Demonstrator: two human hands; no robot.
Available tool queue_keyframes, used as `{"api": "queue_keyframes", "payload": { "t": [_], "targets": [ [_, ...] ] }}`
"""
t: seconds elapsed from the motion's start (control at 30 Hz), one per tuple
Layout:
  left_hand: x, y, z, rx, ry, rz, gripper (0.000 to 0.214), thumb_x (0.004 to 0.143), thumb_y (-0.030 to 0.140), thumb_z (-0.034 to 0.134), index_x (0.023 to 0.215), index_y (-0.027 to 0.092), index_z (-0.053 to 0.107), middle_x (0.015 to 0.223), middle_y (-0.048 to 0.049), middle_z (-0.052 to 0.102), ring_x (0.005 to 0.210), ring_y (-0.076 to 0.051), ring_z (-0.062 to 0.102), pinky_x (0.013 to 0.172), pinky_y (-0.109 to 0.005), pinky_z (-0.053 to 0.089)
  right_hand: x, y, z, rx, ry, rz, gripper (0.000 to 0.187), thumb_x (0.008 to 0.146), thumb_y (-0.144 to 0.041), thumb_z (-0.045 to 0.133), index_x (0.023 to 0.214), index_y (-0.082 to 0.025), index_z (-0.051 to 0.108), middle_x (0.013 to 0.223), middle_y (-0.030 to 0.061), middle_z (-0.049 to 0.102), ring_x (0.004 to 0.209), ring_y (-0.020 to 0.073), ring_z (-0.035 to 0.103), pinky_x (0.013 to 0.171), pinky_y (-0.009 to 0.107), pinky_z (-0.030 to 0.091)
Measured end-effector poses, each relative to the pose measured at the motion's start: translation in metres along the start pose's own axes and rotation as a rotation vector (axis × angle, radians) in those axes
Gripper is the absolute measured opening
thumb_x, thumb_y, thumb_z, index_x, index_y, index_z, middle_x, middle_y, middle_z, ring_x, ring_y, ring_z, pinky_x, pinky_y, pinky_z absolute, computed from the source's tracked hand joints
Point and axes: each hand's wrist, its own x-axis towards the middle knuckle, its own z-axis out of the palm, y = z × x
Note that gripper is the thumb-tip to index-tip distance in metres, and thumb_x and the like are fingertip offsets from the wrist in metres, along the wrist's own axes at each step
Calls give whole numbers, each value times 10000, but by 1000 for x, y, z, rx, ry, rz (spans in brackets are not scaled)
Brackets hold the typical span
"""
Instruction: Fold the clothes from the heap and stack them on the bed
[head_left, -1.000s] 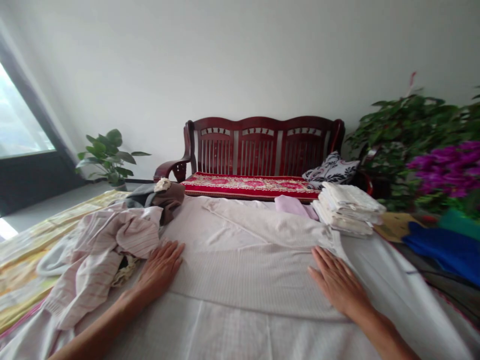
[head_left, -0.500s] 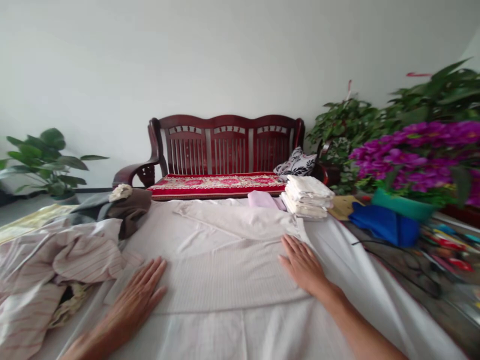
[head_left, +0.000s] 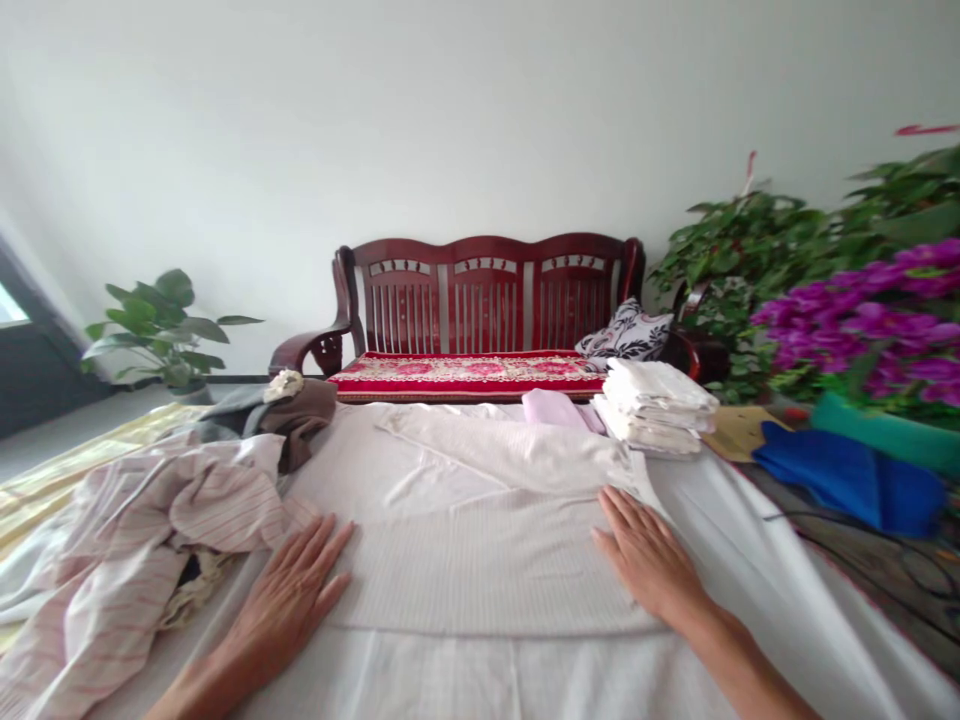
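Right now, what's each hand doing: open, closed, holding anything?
Left hand: open, palm down, gripping nothing, at the left end of the pale ribbed garment.
Right hand: open, palm down on its right end.

Before me a garment (head_left: 487, 565) lies on the sheet (head_left: 442, 680), my left grip (head_left: 296, 578) at its left end, my right grip (head_left: 651, 552) on its right. The clothes heap (head_left: 142, 530) sits left, the folded stack (head_left: 656, 408) back right, the settee (head_left: 486, 300) behind.
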Motion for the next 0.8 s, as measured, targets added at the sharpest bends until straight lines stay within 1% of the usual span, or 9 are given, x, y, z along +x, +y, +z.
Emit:
{"api": "queue_keyframes", "payload": {
  "t": [0.2, 0.3, 0.37, 0.43, 0.47, 0.53, 0.63, 0.7, 0.8],
  "targets": [
    [-1, 2, -1, -22, 11, -13, 550, 983, 496, 436, 1494, 295, 465, 1556, -68, 451, 1437, -287, 407, 1179, -491, 353, 0, 0, 0, 41, 12, 20, 573, 972, -460, 348, 1422, -153, 526, 1483, 141, 529, 1345, 295, 508, 1095, 490, 426],
    [0, 4, -3, -19, 2, -13, 555, 980, 500, 438, 1490, 282, 474, 1549, -77, 461, 1431, -292, 416, 1172, -493, 363, 3, 3, -5, 89, 11, 38, 534, 963, -428, 359, 1369, -154, 573, 1438, 140, 574, 1310, 286, 541, 1049, 455, 472],
    [0, 5, -4, -21, 4, -18, 555, 979, 497, 440, 1488, 278, 478, 1544, -78, 468, 1427, -294, 420, 1169, -494, 367, 5, 9, -10, 95, 38, 98, 506, 955, -384, 357, 1329, -145, 601, 1412, 157, 590, 1274, 292, 567, 1012, 444, 497],
    [0, 6, -4, -26, 15, -25, 549, 977, 491, 448, 1483, 282, 484, 1539, -73, 476, 1422, -295, 427, 1170, -495, 365, 7, 19, -14, 59, 62, 207, 506, 947, -359, 350, 1317, -124, 603, 1403, 188, 585, 1226, 318, 593, 963, 460, 516],
    [0, 6, -3, -29, 21, -29, 545, 975, 489, 456, 1480, 287, 488, 1536, -70, 481, 1418, -294, 432, 1170, -494, 365, 7, 24, -16, 34, 52, 264, 516, 945, -363, 347, 1317, -110, 598, 1382, 204, 595, 1187, 332, 612, 930, 472, 524],
    [0, 6, -3, -36, 31, -36, 538, 968, 483, 477, 1470, 292, 499, 1526, -68, 494, 1409, -294, 444, 1168, -493, 370, 8, 35, -19, -3, -25, 357, 544, 939, -403, 349, 1311, -97, 601, 1285, 213, 657, 1066, 353, 659, 841, 484, 541],
    [1, 8, -5, -60, 39, -41, 531, 956, 470, 509, 1458, 294, 514, 1510, -70, 513, 1396, -299, 462, 1155, -497, 389, 8, 46, -21, -16, -133, 419, 590, 921, -472, 366, 1324, -111, 602, 1166, 187, 719, 948, 355, 683, 768, 463, 541],
    [1, 9, -9, -98, 45, -49, 487, 966, 459, 497, 1424, 303, 551, 1486, -51, 541, 1381, -287, 482, 1142, -480, 413, 8, 49, -21, -6, -128, 423, 601, 915, -482, 363, 1338, -125, 597, 1157, 179, 724, 942, 351, 681, 761, 449, 536],
    [2, 5, -20, -172, 91, -101, 394, 991, 439, 441, 1280, 300, 669, 1385, -24, 632, 1290, -247, 571, 1088, -408, 475, 8, 50, -17, 22, -89, 403, 612, 907, -487, 352, 1325, -123, 610, 1147, 187, 723, 931, 362, 677, 762, 465, 531]
  ]
}}
